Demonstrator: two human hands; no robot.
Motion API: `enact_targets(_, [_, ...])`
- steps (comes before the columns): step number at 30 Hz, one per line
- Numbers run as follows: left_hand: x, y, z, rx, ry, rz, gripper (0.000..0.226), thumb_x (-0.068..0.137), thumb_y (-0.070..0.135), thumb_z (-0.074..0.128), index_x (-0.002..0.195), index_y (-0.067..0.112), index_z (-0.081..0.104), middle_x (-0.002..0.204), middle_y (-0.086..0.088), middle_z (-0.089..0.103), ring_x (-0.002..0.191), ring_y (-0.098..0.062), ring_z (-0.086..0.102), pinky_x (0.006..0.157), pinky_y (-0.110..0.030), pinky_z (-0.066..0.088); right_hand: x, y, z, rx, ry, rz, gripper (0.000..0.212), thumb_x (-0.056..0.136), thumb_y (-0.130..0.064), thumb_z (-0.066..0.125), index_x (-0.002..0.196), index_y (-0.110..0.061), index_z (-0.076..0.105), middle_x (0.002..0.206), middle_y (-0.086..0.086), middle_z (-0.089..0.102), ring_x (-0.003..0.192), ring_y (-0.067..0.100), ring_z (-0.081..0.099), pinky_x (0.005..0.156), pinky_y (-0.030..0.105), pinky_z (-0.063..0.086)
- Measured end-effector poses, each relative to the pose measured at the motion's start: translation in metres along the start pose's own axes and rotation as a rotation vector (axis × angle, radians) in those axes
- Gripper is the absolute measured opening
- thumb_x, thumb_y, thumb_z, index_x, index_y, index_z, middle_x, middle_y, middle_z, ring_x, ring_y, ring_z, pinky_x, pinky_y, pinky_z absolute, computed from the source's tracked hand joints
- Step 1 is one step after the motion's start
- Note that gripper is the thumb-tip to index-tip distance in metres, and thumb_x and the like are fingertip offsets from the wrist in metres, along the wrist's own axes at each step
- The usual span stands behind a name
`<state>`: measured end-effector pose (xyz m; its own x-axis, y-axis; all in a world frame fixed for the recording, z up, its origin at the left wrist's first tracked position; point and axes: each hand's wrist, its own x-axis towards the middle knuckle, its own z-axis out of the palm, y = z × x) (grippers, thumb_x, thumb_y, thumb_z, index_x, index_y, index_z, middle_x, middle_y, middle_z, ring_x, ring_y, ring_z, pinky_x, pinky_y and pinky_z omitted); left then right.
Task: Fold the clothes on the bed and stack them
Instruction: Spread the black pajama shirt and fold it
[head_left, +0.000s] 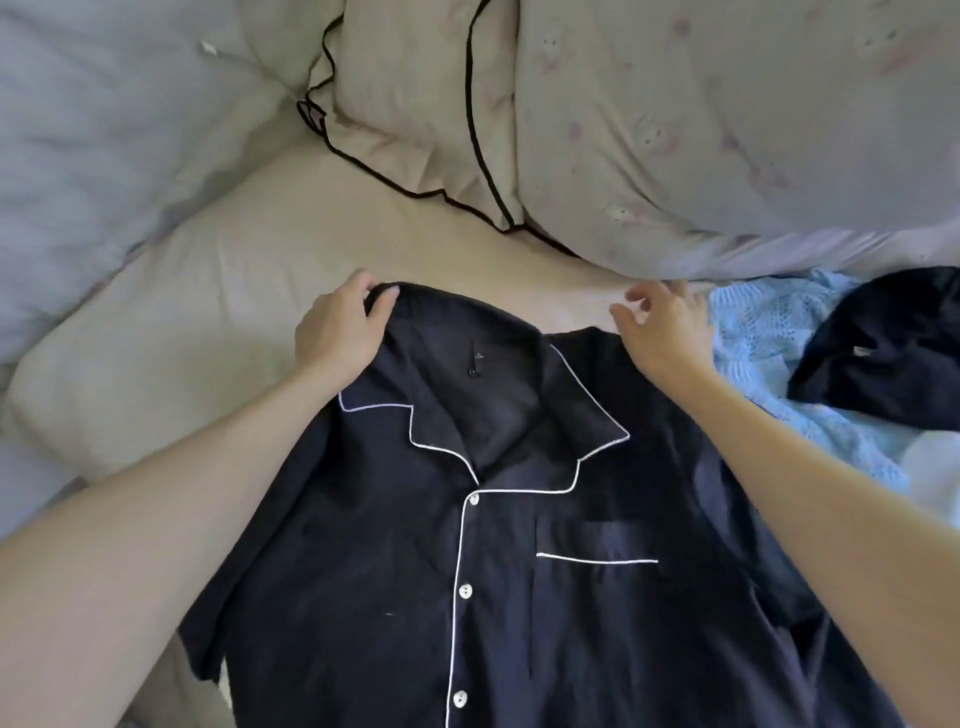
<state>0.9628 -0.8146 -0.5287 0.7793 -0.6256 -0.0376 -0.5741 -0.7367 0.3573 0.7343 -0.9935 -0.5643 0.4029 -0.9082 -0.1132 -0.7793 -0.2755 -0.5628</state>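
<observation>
Bedding (218, 291) carries a navy pajama shirt (519, 597) spread flat and unfolded, left hand (337, 332) pinching its shoulder, right hand (665, 332) loosely open at the other; blue knit (769, 353) and dark garment (883, 343) wait unfolded, nothing visibly stacked.

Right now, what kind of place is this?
Most likely a bedroom, on a bed: a beige pillow with black piping, a rumpled duvet, and a navy pyjama shirt spread on the beige sheet.
</observation>
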Motion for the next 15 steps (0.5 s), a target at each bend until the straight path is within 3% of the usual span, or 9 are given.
enact_targets(3, [0.014, -0.004, 0.026, 0.118, -0.14, -0.014, 0.034, 0.097, 0.04, 0.043, 0.115, 0.016, 0.059, 0.114, -0.007, 0.063, 0.109, -0.033, 0.052, 0.09, -0.041, 0.042, -0.018, -0.004, 0.021, 0.017, 0.018, -0.131, 0.023, 0.091, -0.026, 0.056, 0.097, -0.005, 0.064, 0.108, 0.015, 0.056, 0.097, 0.034, 0.053, 0.082, 0.039, 0.043])
enact_targets(5, [0.022, -0.007, 0.038, 0.175, -0.177, -0.053, 0.031, 0.096, 0.036, 0.045, 0.117, 0.019, 0.06, 0.117, -0.009, 0.061, 0.113, -0.033, 0.05, 0.093, -0.042, 0.041, -0.033, -0.008, 0.036, -0.011, -0.041, -0.212, 0.023, 0.091, -0.025, 0.056, 0.092, -0.004, 0.063, 0.101, 0.015, 0.056, 0.093, 0.034, 0.054, 0.073, 0.036, 0.041])
enact_targets(9, [0.031, -0.012, 0.055, 0.185, -0.168, -0.089, 0.029, 0.094, 0.028, 0.05, 0.12, 0.017, 0.059, 0.118, -0.013, 0.056, 0.115, -0.034, 0.047, 0.09, -0.043, 0.043, -0.047, -0.01, 0.065, -0.23, -0.192, -0.236, 0.04, 0.091, -0.043, 0.055, 0.11, -0.008, 0.052, 0.111, 0.008, 0.052, 0.104, 0.029, 0.051, 0.078, 0.036, 0.042])
enact_targets(11, [0.034, -0.014, 0.059, 0.165, -0.113, -0.087, 0.027, 0.093, 0.028, 0.053, 0.117, 0.017, 0.062, 0.118, -0.015, 0.053, 0.115, -0.034, 0.046, 0.087, -0.044, 0.045, -0.044, -0.005, 0.069, -0.366, -0.204, -0.23, 0.033, 0.093, -0.036, 0.053, 0.109, -0.008, 0.051, 0.113, 0.008, 0.051, 0.106, 0.028, 0.051, 0.077, 0.036, 0.041])
enact_targets(13, [0.037, -0.015, 0.061, 0.129, -0.044, -0.089, 0.022, 0.093, 0.026, 0.055, 0.11, 0.017, 0.066, 0.116, -0.015, 0.052, 0.111, -0.033, 0.049, 0.081, -0.041, 0.045, -0.035, 0.0, 0.068, -0.277, -0.164, -0.17, 0.015, 0.094, -0.021, 0.049, 0.094, -0.007, 0.054, 0.1, 0.007, 0.055, 0.098, 0.03, 0.055, 0.066, 0.031, 0.037])
enact_targets(15, [0.044, -0.016, 0.062, 0.045, -0.003, -0.11, 0.018, 0.093, 0.025, 0.055, 0.102, 0.016, 0.068, 0.11, -0.015, 0.057, 0.098, -0.034, 0.056, 0.077, -0.038, 0.046, -0.021, 0.001, 0.06, -0.108, -0.147, -0.052, 0.017, 0.091, -0.019, 0.048, 0.087, -0.008, 0.061, 0.088, 0.009, 0.059, 0.089, 0.033, 0.057, 0.065, 0.03, 0.035])
